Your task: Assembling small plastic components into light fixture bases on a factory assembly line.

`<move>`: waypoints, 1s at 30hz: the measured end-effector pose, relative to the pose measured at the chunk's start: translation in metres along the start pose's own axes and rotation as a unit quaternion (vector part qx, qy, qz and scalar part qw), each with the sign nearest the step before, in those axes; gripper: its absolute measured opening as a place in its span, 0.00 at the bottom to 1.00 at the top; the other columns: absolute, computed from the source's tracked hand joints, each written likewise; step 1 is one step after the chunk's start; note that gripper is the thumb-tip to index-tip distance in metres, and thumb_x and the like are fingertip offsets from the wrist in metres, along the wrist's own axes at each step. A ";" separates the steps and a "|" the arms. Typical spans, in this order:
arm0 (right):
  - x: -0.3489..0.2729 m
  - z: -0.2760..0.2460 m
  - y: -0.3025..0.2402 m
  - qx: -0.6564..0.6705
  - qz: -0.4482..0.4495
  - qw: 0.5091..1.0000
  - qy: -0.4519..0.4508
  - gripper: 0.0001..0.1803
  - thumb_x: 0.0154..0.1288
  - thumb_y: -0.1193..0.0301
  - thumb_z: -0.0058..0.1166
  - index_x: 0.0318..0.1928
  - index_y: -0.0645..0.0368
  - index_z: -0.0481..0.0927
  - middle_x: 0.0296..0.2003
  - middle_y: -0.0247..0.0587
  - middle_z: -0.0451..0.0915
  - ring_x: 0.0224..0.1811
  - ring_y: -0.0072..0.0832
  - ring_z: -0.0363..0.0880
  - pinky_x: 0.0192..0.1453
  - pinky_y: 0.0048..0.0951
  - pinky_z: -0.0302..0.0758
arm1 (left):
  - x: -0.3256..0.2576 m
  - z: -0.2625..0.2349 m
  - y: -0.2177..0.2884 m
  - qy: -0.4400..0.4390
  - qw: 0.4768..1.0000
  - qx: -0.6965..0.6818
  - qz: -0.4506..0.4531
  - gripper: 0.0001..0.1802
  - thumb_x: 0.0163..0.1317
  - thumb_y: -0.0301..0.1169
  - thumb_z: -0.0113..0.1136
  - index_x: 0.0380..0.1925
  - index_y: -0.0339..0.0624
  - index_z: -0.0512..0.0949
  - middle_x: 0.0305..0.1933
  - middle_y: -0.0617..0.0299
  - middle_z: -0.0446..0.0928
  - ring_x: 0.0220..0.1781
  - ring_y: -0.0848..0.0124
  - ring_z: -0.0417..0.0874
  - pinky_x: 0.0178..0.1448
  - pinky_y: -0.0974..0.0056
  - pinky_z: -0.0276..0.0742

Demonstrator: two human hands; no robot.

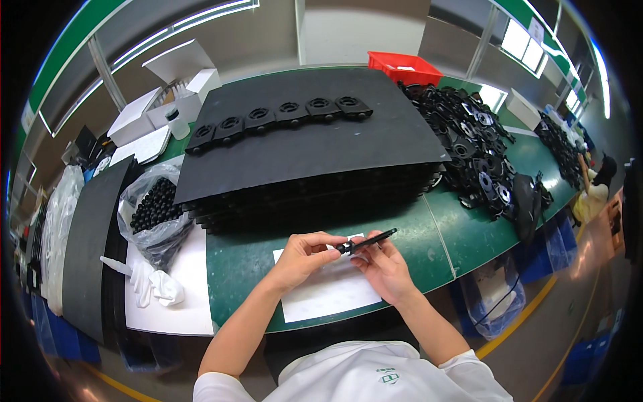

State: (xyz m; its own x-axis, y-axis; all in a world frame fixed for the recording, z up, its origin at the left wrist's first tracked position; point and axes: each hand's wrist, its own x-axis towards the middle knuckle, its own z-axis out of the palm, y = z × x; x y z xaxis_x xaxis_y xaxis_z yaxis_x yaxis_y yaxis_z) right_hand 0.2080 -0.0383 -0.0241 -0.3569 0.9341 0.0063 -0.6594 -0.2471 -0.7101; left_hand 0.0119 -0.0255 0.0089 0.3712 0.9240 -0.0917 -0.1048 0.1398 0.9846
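My left hand [307, 256] pinches a small black rounded piece [344, 248] between thumb and fingertips. Beside it, my right hand [384, 266] is closed on a slim black plastic part [376, 238], seen nearly edge-on and tilted up to the right. The two pieces meet or nearly touch; which one I cannot tell. Both hands hover over a white paper sheet [328, 295] at the bench's near edge. Beyond them, a row of several black plastic parts with round openings [289, 109] lies on a tall stack of black sheets [321, 147].
A clear bag of black balls [155, 208] stands left of the stack, with crumpled white gloves [161, 287] nearer me. On the right of the green bench [402, 224], black parts [472, 141] form a heap. A red bin [405, 67] and white boxes [157, 104] stand farther back.
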 end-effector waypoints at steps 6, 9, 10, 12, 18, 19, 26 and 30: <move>0.001 0.000 0.003 -0.047 0.000 0.999 0.018 0.09 0.69 0.69 0.44 0.47 0.54 0.70 0.43 0.35 0.76 0.42 0.21 0.74 0.50 0.26 0.71 | 0.004 0.000 -0.010 0.019 0.995 0.036 0.088 0.11 0.46 0.26 0.68 0.32 0.39 0.82 0.27 0.71 0.76 0.23 0.84 0.66 0.27 0.76 0.61; 0.001 0.004 0.002 -0.053 0.014 0.998 0.020 0.11 0.68 0.70 0.46 0.49 0.59 0.69 0.36 0.34 0.77 0.36 0.20 0.75 0.44 0.24 0.74 | 0.004 -0.003 -0.015 0.039 0.985 0.095 0.139 0.10 0.42 0.27 0.72 0.25 0.39 0.80 0.24 0.70 0.73 0.21 0.83 0.62 0.25 0.75 0.58; 0.001 0.004 0.001 -0.053 0.012 0.998 0.020 0.11 0.68 0.70 0.46 0.49 0.59 0.69 0.36 0.34 0.77 0.36 0.20 0.75 0.44 0.24 0.74 | 0.003 -0.002 -0.015 0.037 0.985 0.096 0.140 0.10 0.42 0.27 0.72 0.25 0.39 0.80 0.24 0.70 0.73 0.21 0.83 0.62 0.25 0.75 0.58; 0.001 0.006 0.000 -0.097 0.011 0.995 0.034 0.12 0.68 0.70 0.47 0.49 0.61 0.69 0.33 0.32 0.77 0.31 0.18 0.73 0.38 0.20 0.71 | 0.002 -0.001 -0.013 0.048 0.975 0.133 0.170 0.11 0.41 0.28 0.72 0.21 0.40 0.77 0.22 0.70 0.71 0.20 0.83 0.61 0.23 0.74 0.55; 0.003 0.023 -0.025 -0.215 -0.022 0.976 0.009 0.11 0.66 0.72 0.49 0.47 0.62 0.71 0.30 0.31 0.76 0.26 0.14 0.70 0.32 0.16 0.68 | 0.003 -0.002 -0.013 0.046 0.966 0.133 0.219 0.12 0.39 0.28 0.74 0.22 0.40 0.78 0.23 0.72 0.70 0.20 0.83 0.60 0.23 0.74 0.54; 0.005 0.027 -0.033 -0.243 -0.035 0.969 -0.019 0.10 0.65 0.74 0.49 0.46 0.62 0.72 0.30 0.31 0.76 0.26 0.14 0.70 0.32 0.16 0.68 | 0.005 -0.004 -0.016 0.039 0.968 0.115 0.219 0.14 0.39 0.26 0.73 0.28 0.41 0.79 0.25 0.72 0.71 0.21 0.84 0.60 0.23 0.75 0.56; 0.085 0.057 -0.123 -0.441 -0.288 0.850 0.019 0.15 0.61 0.77 0.52 0.49 0.62 0.67 0.21 0.25 0.71 0.23 0.10 0.64 0.26 0.16 0.60 | 0.003 -0.021 -0.005 0.102 0.985 -0.138 0.021 0.14 0.62 0.33 0.54 0.46 0.39 0.73 0.30 0.67 0.74 0.24 0.86 0.65 0.26 0.79 0.60; 0.163 0.005 -0.183 -0.564 -0.342 0.738 0.142 0.15 0.62 0.73 0.52 0.47 0.66 0.70 0.27 0.37 0.78 0.30 0.17 0.73 0.36 0.20 0.69 | 0.010 -0.022 -0.004 0.067 0.953 -0.294 -0.005 0.18 0.63 0.37 0.53 0.48 0.35 0.71 0.37 0.61 0.74 0.34 0.77 0.71 0.32 0.76 0.65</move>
State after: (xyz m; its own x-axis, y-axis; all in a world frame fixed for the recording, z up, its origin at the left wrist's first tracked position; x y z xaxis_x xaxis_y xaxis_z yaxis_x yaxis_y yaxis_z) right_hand 0.2673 0.1581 0.1098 0.0630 0.7969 0.6008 0.4074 0.5291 -0.7444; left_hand -0.0045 -0.0085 0.0004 0.2573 0.9534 -0.1577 -0.6158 0.2876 0.7335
